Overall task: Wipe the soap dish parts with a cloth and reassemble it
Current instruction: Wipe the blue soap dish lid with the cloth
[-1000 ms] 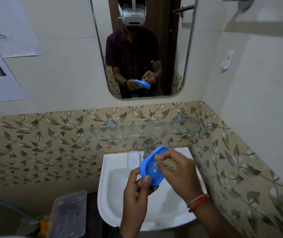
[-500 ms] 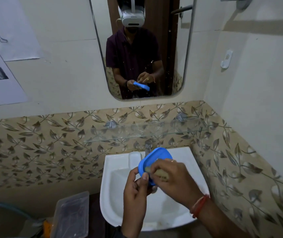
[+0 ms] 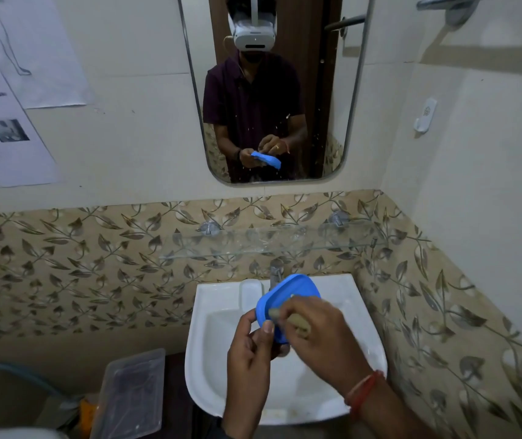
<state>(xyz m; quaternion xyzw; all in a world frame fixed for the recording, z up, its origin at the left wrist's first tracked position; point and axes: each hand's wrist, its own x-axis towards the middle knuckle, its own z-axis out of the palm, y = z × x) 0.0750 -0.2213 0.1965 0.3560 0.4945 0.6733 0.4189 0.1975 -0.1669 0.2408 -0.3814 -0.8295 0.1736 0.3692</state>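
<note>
A blue plastic soap dish part (image 3: 294, 291) is held tilted over the white sink (image 3: 218, 315). My left hand (image 3: 250, 353) grips its lower left edge, thumb on the rim. My right hand (image 3: 319, 331) presses a small beige cloth (image 3: 296, 321) against the part's face and covers its lower right half. No other soap dish part is in view.
A chrome tap (image 3: 276, 274) stands just behind the blue part, under a glass shelf (image 3: 272, 243). A mirror (image 3: 272, 90) above reflects a person and both hands. A clear plastic box (image 3: 131, 391) sits left of the sink. The tiled side wall is close on the right.
My right hand has slid the cloth across the blue part toward its lower left. The part has tipped flatter, and its slotted face is now covered.
</note>
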